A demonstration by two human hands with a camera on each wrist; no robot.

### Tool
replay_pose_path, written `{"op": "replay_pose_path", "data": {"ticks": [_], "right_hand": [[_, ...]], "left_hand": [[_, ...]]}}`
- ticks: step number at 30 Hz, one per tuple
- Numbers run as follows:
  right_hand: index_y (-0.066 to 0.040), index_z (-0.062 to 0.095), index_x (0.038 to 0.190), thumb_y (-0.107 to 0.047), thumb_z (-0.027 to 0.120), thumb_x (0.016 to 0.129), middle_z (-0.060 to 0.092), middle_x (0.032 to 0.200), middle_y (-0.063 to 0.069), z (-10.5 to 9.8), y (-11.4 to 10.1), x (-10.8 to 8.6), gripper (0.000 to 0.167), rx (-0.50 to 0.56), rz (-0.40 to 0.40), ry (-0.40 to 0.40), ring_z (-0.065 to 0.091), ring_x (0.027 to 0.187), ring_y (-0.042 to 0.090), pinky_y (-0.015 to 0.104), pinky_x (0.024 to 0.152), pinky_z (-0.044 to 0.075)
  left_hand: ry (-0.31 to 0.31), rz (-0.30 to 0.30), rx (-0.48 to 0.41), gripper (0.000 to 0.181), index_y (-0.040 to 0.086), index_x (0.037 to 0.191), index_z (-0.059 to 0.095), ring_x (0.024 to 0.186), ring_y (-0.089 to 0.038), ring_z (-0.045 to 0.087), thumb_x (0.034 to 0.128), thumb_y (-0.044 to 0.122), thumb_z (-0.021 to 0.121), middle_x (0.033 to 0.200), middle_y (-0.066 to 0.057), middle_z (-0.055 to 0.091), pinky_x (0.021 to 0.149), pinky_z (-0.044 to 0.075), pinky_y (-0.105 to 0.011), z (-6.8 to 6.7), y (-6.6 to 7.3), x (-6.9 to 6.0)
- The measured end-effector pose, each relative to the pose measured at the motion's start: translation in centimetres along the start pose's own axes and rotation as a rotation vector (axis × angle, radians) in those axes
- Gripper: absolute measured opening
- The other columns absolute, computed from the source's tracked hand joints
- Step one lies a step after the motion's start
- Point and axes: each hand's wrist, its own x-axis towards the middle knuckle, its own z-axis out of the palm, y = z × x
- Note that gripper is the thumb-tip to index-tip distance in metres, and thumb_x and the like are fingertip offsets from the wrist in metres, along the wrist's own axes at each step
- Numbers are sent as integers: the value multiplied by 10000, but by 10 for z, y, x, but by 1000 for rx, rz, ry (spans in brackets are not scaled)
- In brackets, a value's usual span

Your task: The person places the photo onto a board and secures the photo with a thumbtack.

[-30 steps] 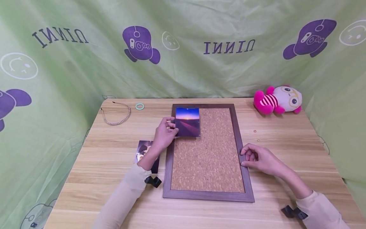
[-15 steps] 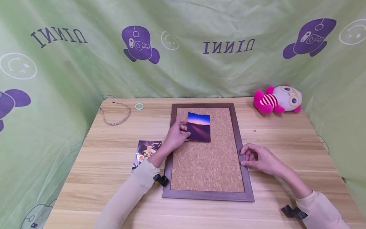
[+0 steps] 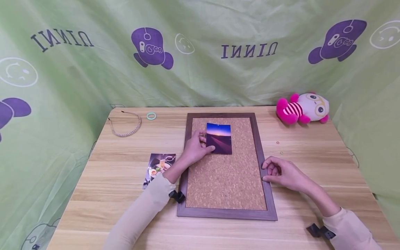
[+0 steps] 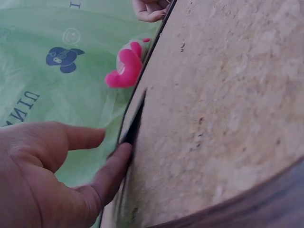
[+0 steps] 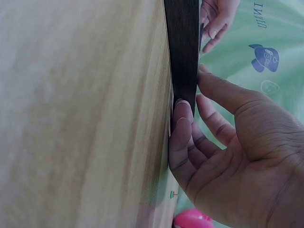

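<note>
1 sunset photo (image 3: 220, 137) is over the upper part of the corkboard (image 3: 228, 184). The left hand (image 3: 195, 150) touches its edge, fingers relaxed, thumb apart; the right hand (image 3: 283, 174) grips the corkboard's right side. 1 food photo (image 3: 159, 166) lies left, on the desk (image 3: 100, 208).

sunset photo (image 3: 222, 136): blue-orange-purple | frame (image 3: 231, 214): dark brown | cork (image 3: 228, 180): speckled tan | plush (image 3: 312, 107): pink-white, striped
</note>
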Motion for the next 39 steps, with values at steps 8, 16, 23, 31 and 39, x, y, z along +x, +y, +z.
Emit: {"op": "replay_pose_path", "data": {"ticks": [8, 16, 23, 31, 39], "right_hand": [[-96, 704, 1081, -44, 934, 861, 642, 851, -52, 0, -1, 0, 322, -6, 2, 1, 595, 736, 48, 233, 613, 538], [-91, 707, 1086, -56, 934, 869, 643, 856, -55, 0, -3, 1, 316, -8, -1, 1, 591, 737, 45, 231, 614, 532], [-104, 706, 1083, -54, 936, 862, 644, 848, -51, 0, -2, 0, 323, -15, 5, -2, 596, 735, 45, 237, 614, 543], [-98, 707, 1087, -56, 938, 860, 651, 839, -55, 0, -1, 0, 327, -14, 4, -4, 600, 728, 44, 240, 609, 548], [-97, 707, 1088, -58, 938, 860, 650, 837, -55, 0, 0, -1, 326, -10, 0, 0, 599, 725, 45, 239, 606, 547]], "left_hand": [[-92, 70, 92, 984, -66, 1622, 468, 968, -268, 786, 786, -17, 984, 1277, -225, 703, 798, 663, -314, -5, 5, -6], [-55, 59, 222, 853, -99, 1578, 530, 943, -212, 729, 848, 17, 955, 1321, -237, 646, 764, 563, -239, -1, 9, -9], [-60, 52, 224, 852, -111, 1588, 508, 923, -195, 736, 871, 34, 945, 1344, -236, 642, 794, 594, -285, 1, 9, -10], [-66, 95, 335, 866, -119, 1585, 504, 1058, -270, 706, 885, 120, 954, 1340, -220, 657, 1061, 561, -445, 2, 6, -8], [-73, 137, 413, 895, -81, 1599, 514, 1018, -265, 665, 879, 199, 967, 1301, -183, 649, 1040, 567, -441, 2, -2, -5]]}}
